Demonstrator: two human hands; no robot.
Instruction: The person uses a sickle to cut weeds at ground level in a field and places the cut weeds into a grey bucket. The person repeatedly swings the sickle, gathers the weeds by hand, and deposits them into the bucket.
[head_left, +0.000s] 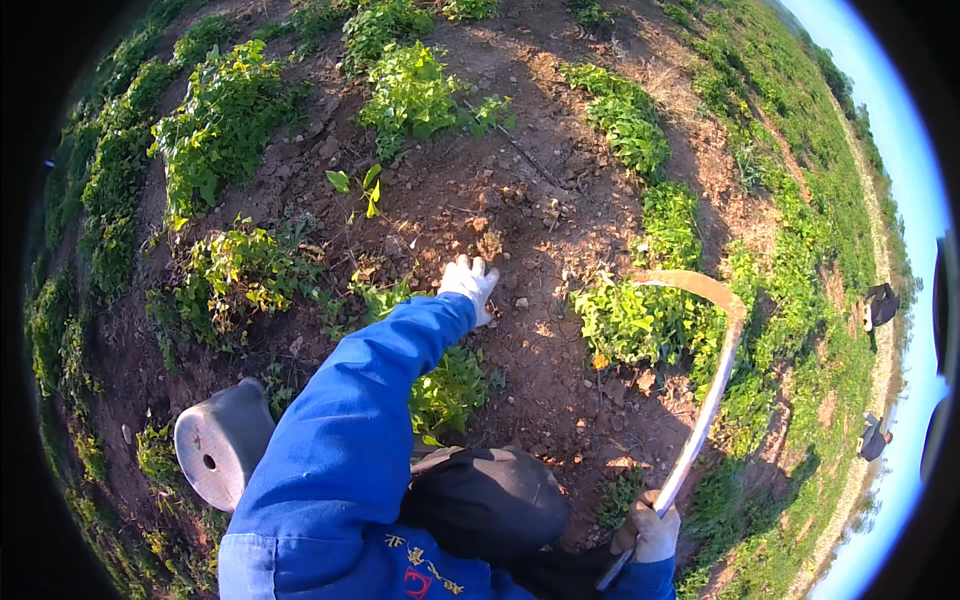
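Observation:
My left hand (470, 285), in a white work glove, reaches forward low over the reddish-brown soil, its fingers spread and nothing seen in them. Just past its fingertips lies a brown clod of earth (490, 244). My right hand (649, 527), gloved too, grips the handle end of a sickle (705, 420) at the lower right. The sickle's long shaft rises from the hand, and its curved, rust-coloured blade (694, 283) arches over a leafy green plant (626, 319). The blade's tip points left.
Low leafy plants (409, 94) grow in rows on both sides. A grey plastic stool or upturned tub (225, 442), with a hole in its face, lies beside my left arm. A thin stick (517, 142) lies ahead. Two people, one crouching (874, 437), one bent over (880, 306), are far right.

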